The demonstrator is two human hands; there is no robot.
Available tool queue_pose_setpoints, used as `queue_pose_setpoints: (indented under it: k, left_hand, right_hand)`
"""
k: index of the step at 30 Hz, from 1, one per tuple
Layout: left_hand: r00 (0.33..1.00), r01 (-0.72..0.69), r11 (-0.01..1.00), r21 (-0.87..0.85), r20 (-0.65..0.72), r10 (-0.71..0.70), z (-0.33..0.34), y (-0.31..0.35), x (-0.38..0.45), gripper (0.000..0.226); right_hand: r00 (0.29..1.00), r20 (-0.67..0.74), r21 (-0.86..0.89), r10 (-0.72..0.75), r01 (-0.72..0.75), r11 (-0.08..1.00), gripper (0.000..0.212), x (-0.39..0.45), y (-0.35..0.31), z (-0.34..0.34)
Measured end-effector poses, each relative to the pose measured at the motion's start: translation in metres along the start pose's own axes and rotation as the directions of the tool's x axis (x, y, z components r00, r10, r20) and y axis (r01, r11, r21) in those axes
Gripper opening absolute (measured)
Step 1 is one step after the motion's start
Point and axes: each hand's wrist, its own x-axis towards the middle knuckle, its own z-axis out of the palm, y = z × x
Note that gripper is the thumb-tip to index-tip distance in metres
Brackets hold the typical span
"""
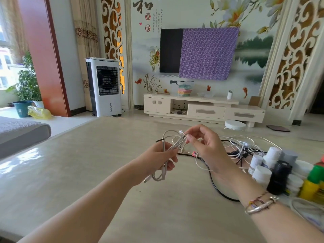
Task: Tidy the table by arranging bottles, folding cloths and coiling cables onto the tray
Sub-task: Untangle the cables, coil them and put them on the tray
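A white cable (172, 137) is looped in the air above the table's middle. My left hand (157, 160) grips the gathered loops, whose lower end with a plug hangs below the palm. My right hand (205, 146) pinches the strands near the cable's other plug at the top of the bundle. Behind my right hand lies a tangle of white and black cables (240, 148) on the table. A black cable (213, 186) runs from it toward the near edge. Several bottles (278, 171) stand close together at the right, white, black, grey and yellow-green.
The pale marble table (105, 163) spreads wide to the left and front. Another white cable (305, 207) lies at the right edge near the bottles. Beyond the table stand a TV cabinet (203, 109), an air cooler (104, 86) and a grey sofa (19, 132).
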Motion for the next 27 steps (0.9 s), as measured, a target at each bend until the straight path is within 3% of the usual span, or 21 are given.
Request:
queue_pose_setpoints:
  k: [3, 5, 7, 10, 15, 17, 20, 24, 27]
  left_hand:
    - [0.997, -0.014, 0.956, 0.293, -0.065, 0.034, -0.001, -0.003, 0.003, 0.018]
    - [0.987, -0.033, 0.842, 0.538, -0.113, 0.110, -0.002, -0.007, 0.003, 0.021]
    - [0.978, -0.075, 0.742, 0.667, -0.094, 0.184, -0.001, -0.009, 0.002, 0.017]
    - [0.965, -0.138, 0.591, 0.794, -0.026, 0.260, 0.000, -0.012, 0.002, 0.020]
    - [0.952, -0.198, 0.495, 0.846, 0.044, 0.304, 0.004, -0.012, 0.002, 0.017]
    - [0.961, -0.173, 0.522, 0.835, 0.026, 0.276, 0.006, -0.011, 0.001, 0.026]
    - [0.982, -0.093, 0.672, 0.735, -0.044, 0.185, 0.008, -0.008, 0.002, 0.033]
    - [0.995, -0.011, 0.867, 0.499, -0.079, 0.058, 0.006, -0.006, 0.000, 0.025]
    - [0.998, 0.035, 0.948, 0.317, -0.058, -0.018, 0.007, -0.005, -0.003, 0.022]
  right_hand:
    - [1.000, 0.006, 0.004, 0.031, -0.031, 1.000, 0.015, 0.001, 0.001, 0.001]
    - [1.000, -0.020, -0.079, 0.005, -0.007, 0.997, 0.018, 0.000, 0.000, 0.001]
    - [0.997, -0.023, -0.216, -0.077, 0.070, 0.974, 0.012, 0.001, -0.003, 0.002]
    - [0.982, 0.085, -0.329, -0.169, 0.187, 0.925, 0.014, 0.001, -0.005, 0.008]
    - [0.952, 0.174, -0.469, -0.253, 0.306, 0.829, 0.014, -0.003, -0.001, 0.016]
    - [0.950, 0.168, -0.502, -0.264, 0.313, 0.806, 0.011, -0.004, -0.002, 0.020]
    - [0.943, 0.177, -0.523, -0.282, 0.333, 0.784, 0.009, -0.005, -0.001, 0.026]
    - [0.946, 0.211, -0.475, -0.246, 0.319, 0.820, 0.008, -0.006, -0.004, 0.028]
    - [0.959, 0.206, -0.432, -0.196, 0.269, 0.861, 0.010, -0.007, -0.007, 0.027]
